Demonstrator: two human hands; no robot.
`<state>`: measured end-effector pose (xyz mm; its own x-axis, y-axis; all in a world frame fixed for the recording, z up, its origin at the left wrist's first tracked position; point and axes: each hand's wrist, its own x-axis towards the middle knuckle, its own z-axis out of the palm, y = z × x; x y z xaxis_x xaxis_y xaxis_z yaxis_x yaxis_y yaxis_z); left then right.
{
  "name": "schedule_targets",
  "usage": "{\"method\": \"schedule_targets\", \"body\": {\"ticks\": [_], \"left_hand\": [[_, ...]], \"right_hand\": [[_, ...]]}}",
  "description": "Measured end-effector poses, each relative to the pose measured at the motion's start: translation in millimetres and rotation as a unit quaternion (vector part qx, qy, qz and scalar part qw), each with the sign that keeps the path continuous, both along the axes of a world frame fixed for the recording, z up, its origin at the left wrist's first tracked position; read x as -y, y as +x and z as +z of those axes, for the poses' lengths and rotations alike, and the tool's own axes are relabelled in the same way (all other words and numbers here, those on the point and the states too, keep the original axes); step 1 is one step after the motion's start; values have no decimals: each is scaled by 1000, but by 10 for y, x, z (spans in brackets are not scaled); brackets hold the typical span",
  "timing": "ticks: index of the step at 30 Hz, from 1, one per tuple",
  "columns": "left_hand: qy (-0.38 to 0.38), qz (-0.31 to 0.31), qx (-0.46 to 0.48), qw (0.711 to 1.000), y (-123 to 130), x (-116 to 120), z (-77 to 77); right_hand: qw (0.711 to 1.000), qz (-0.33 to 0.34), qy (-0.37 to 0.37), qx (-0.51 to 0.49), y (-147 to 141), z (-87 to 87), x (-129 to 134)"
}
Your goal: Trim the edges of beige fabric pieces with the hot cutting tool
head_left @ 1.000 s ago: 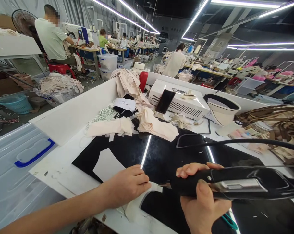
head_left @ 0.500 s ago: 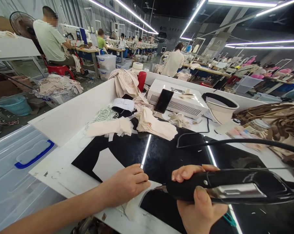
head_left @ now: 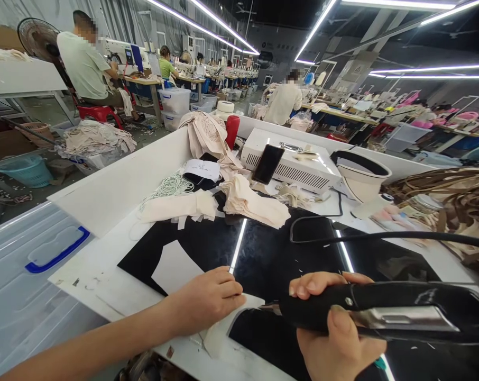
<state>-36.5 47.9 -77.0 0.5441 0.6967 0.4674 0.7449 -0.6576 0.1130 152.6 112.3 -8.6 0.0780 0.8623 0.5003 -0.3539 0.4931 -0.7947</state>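
Observation:
My right hand (head_left: 334, 328) is wrapped round a black handheld power tool (head_left: 390, 309) with a silver side plate and a narrow metal tip pointing left. Close to that tip, the closed fingers of my left hand (head_left: 208, 299) press on a pale fabric piece (head_left: 220, 336) at the table's front edge. Beneath both hands lies a glossy black sheet (head_left: 208, 248). A white cut shape (head_left: 176, 267) rests on it, left of centre. Behind are a stack of cream fabric pieces (head_left: 257, 203) and a flatter cream piece (head_left: 176, 207).
A dark phone (head_left: 268, 164) leans on a white vented box (head_left: 295, 159). The tool's black cable (head_left: 414, 234) crosses on the right, near brown strips (head_left: 461, 196). A clear bin (head_left: 21, 296) with a blue handle stands left. People sit at sewing machines behind.
My right hand and the tool have shifted slightly to the right, and the tip has drawn back a little. My left hand has stayed nearly in place.

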Motion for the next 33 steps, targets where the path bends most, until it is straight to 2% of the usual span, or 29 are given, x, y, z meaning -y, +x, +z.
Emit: {"method": "schedule_targets", "body": {"ticks": [7, 11, 14, 19, 24, 28, 33], "left_hand": [[8, 6, 1, 1000, -2, 6, 47], [32, 39, 6, 999, 39, 160, 138], [-22, 81, 26, 996, 102, 327, 142], [-88, 126, 66, 986, 185, 456, 16], [-96, 123, 50, 986, 178, 442, -65], [-103, 97, 41, 989, 151, 426, -39], [-71, 85, 38, 993, 134, 397, 11]], "right_hand": [[1000, -12, -10, 6, -3, 2, 4], [1000, -14, -7, 7, -7, -4, 32], [1000, -18, -4, 9, -5, -9, 83], [999, -37, -13, 25, 54, -33, 192], [999, -34, -28, 30, 161, -102, 290], [999, -30, -29, 28, 186, -118, 348], [998, -25, -21, 53, 190, -89, 380]]}}
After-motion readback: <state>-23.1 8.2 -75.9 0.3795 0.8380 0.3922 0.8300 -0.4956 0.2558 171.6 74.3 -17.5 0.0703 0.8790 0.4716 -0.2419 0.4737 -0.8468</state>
